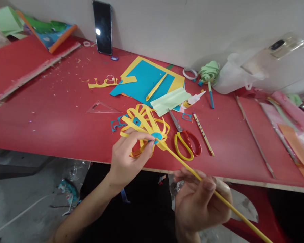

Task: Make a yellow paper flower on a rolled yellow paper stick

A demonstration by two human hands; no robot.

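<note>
Left hand [126,158] pinches the blue disc [157,136] on a looped yellow paper ornament [144,123]; right hand [200,202] has fingers curled around its long yellow stick [184,167]; scissors [184,140] lie just beside.

A red desk [53,111] against a white wall, sprinkled with paper scraps. On it lie blue and yellow paper sheets [147,79], a pale green sheet [171,100], a clear set square [101,108], red-and-yellow scissors [184,140], a glue bottle [192,100], a dotted pencil [204,134] and a white plastic bag [233,76]. A black phone [103,27] stands on the desk, leaning against the wall.
</note>
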